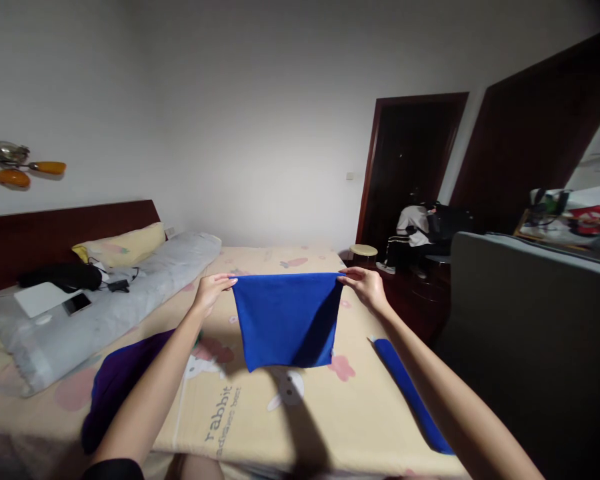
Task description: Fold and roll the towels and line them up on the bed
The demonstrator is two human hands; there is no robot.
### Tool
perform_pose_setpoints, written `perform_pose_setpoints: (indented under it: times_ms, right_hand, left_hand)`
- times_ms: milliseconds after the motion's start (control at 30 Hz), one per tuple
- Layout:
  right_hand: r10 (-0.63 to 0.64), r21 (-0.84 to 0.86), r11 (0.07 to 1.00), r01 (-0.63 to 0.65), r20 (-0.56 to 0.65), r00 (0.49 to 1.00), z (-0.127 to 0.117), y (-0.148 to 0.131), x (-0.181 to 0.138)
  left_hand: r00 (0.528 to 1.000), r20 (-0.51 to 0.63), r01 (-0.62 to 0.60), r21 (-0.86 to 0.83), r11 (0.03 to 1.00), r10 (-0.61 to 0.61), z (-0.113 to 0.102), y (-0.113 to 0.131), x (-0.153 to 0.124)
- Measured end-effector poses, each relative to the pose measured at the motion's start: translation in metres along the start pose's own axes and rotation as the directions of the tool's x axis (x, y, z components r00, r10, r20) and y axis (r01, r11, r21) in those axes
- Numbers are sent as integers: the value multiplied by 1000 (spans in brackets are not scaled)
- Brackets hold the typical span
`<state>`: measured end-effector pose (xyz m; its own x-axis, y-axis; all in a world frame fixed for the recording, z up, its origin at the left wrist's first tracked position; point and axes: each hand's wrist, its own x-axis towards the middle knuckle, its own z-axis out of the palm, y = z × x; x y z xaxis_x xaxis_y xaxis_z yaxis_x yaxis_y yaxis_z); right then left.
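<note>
I hold a blue cloth up in the air over the bed. My left hand pinches its top left corner. My right hand pinches its top right corner. The cloth hangs down between them, stretched flat along its top edge, and casts a shadow on the sheet. A dark purple cloth lies on the bed under my left forearm. Another blue cloth lies along the bed's right edge under my right forearm.
A grey rolled quilt, a yellow pillow, a phone and dark items lie at the bed's head. A grey panel stands to the right. A seated person and a round stool are near the dark doorway.
</note>
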<state>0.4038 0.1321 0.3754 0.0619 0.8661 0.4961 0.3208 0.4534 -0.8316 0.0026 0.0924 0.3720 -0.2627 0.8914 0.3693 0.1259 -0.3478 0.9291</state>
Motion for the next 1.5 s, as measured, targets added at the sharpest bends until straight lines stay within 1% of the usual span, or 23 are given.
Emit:
perform_pose_setpoints:
  times_ms: [133, 267, 433, 567, 633, 700, 767, 867, 933, 1000, 1067, 1133, 1200, 1300, 1333, 1400, 1467, 1500]
  right_hand:
    - [-34, -121, 992, 37, 29, 999, -4, 2, 8]
    - [-18, -242, 970, 34, 67, 998, 4, 13, 21]
    - [92, -356, 933, -50, 104, 990, 26, 42, 29]
    - [209, -374, 917, -141, 148, 967, 49, 69, 30]
    - [233, -365, 916, -165, 149, 961, 61, 80, 35]
    - [217, -354, 922, -160, 128, 968, 70, 87, 46]
    - [167, -345, 930, -124, 97, 981, 75, 91, 58]
    - [52, -358, 933, -34, 42, 998, 72, 98, 67]
    - [-29, -389, 921, 33, 16, 999, 65, 106, 60]
    - [-99, -424, 900, 98, 20, 995, 56, 118, 38]
    - [-147, -451, 878, 160, 63, 987, 46, 135, 1]
    - [-172, -468, 858, 212, 127, 977, 38, 154, -47]
    - [-178, -485, 839, 246, 183, 967, 34, 174, -100]
    - [-178, -506, 813, 289, 255, 950, 34, 202, -177]
    - [-176, -511, 806, 299, 275, 945, 35, 211, -200]
    - [-166, -534, 787, 310, 301, 939, 37, 228, -238]
    - [-145, -564, 766, 309, 317, 937, 36, 242, -267]
    - [-128, -579, 758, 301, 320, 939, 35, 248, -278]
  left_hand:
    - [999, 31, -36, 153, 988, 31, -5, -7, 11]
    - [995, 56, -93, 310, 946, 79, -2, -21, 29]
    - [984, 110, -172, 410, 896, 139, 10, -48, 47]
    - [976, 149, -208, 435, 876, 158, 18, -71, 56]
    - [972, 150, -231, 436, 870, 183, 22, -79, 62]
    - [965, 142, -261, 435, 862, 220, 26, -83, 72]
    - [956, 132, -293, 439, 849, 262, 30, -83, 81]
    - [940, 132, -340, 460, 820, 316, 30, -80, 87]
    - [930, 155, -365, 486, 794, 333, 25, -83, 81]
    - [925, 203, -380, 521, 764, 322, 17, -92, 62]
    - [920, 276, -390, 561, 731, 279, 9, -110, 29]
    - [909, 362, -396, 600, 695, 206, 5, -135, -16]
    - [893, 436, -396, 638, 660, 115, 5, -165, -67]
    - [869, 494, -381, 695, 610, -20, 11, -206, -141]
    - [857, 511, -381, 716, 585, -68, 12, -218, -161]
    - [817, 543, -397, 774, 493, -195, 12, -235, -195]
    - [774, 552, -415, 813, 408, -311, 10, -245, -218]
    - [759, 549, -417, 823, 386, -350, 9, -247, -227]
